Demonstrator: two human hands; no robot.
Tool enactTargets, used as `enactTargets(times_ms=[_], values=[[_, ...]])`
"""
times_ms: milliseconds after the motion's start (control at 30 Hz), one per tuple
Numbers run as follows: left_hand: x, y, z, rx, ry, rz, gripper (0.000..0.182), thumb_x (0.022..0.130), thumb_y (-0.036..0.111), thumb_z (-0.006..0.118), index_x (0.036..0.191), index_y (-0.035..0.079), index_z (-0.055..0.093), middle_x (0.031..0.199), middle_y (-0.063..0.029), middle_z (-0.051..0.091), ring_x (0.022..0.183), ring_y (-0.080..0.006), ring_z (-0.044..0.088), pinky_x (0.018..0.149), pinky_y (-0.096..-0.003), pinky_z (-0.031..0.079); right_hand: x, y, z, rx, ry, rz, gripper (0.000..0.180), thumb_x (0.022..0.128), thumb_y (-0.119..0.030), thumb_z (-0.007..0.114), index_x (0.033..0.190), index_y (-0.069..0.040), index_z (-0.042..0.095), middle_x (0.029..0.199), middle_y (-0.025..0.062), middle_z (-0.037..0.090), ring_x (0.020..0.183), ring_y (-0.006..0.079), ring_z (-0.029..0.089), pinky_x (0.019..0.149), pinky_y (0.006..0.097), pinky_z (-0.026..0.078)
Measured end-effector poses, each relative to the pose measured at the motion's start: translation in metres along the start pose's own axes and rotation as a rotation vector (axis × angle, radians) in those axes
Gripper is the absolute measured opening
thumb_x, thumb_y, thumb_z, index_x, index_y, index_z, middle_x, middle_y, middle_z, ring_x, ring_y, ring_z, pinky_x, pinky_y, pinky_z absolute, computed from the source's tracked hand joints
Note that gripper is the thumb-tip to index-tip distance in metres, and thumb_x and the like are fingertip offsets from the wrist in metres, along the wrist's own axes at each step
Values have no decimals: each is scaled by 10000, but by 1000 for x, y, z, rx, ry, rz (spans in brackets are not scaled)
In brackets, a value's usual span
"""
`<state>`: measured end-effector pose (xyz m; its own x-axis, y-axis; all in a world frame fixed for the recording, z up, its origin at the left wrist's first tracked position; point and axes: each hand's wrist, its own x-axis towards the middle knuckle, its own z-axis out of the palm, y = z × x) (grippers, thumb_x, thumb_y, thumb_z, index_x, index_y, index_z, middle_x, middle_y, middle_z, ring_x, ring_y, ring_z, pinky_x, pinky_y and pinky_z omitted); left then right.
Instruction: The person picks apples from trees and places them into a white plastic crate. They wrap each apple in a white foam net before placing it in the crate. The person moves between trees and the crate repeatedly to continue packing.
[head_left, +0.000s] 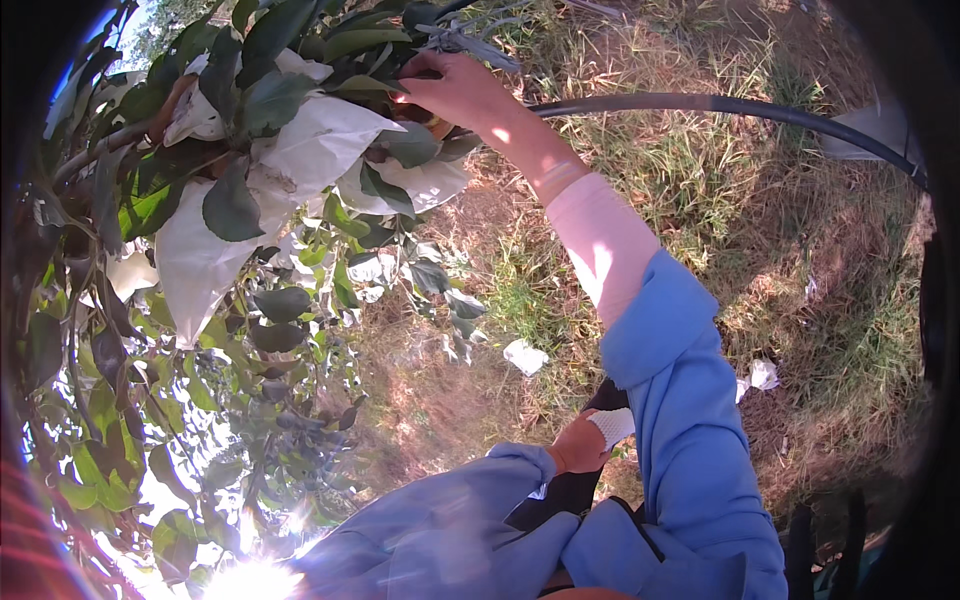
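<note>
My right hand (442, 86) reaches up into the leafy branch of a fruit tree, its fingers bent among the leaves. Just below it a yellow-red fruit (426, 118) shows partly between leaves. What the fingertips touch is hidden by foliage and a grey strip of torn material (480, 49). White bags (322, 142) hang on the branch to the left of this hand. My left hand (581, 446) is low in front of my body, closed on a white textured piece (615, 426) that looks like foam netting; its fingers are mostly hidden.
A dark hose or pipe (675, 103) curves across the upper right above grass. Leafy branches (277, 337) hang down the left side. White crumpled pieces (525, 357) lie on the ground, and a pale sheet (862, 131) is at the far right. Sun glare covers the lower left.
</note>
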<state>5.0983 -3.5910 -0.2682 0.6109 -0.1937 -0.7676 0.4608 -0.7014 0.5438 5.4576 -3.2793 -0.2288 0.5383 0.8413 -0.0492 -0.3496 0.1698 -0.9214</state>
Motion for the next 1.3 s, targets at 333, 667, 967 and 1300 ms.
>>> enactTargets(times_ms=[333, 667, 967, 1300], values=[[3, 0, 4, -125, 132, 80, 631, 830, 231, 579, 1444, 178, 443, 1339, -119, 557, 1242, -292, 514, 1127, -465, 284, 47, -4, 6, -629, -212, -406, 471, 764, -517, 628, 901, -80, 736, 829, 129, 702, 796, 333, 680, 715, 407, 542], [0, 9, -4, -163, 46, -7, 633, 834, 225, 567, 1452, 188, 436, 1366, -114, 542, 1262, -290, 500, 1138, -458, 262, 9, -3, 19, -294, -198, -281, 392, 772, -418, 692, 1111, -221, 694, 1044, 87, 673, 1009, 338, 626, 798, 464, 522], [3, 2, 14, -101, 148, 58, 616, 848, 209, 551, 1453, 201, 439, 1386, -105, 530, 1277, -286, 491, 1125, -461, 280, -14, 4, 30, -626, 61, -682, 478, 759, -436, 674, 1214, -292, 667, 1272, 36, 538, 1162, 298, 471, 874, 525, 416], [0, 7, -3, -220, 376, 138, 391, 836, 230, 584, 1194, 70, 587, 1092, -169, 619, 1066, -353, 566, 1027, -462, 391, 11, 13, 17, -609, -181, -675, 602, 777, -394, 643, 1352, -227, 578, 1434, 155, 428, 1237, 349, 449, 919, 463, 422]])
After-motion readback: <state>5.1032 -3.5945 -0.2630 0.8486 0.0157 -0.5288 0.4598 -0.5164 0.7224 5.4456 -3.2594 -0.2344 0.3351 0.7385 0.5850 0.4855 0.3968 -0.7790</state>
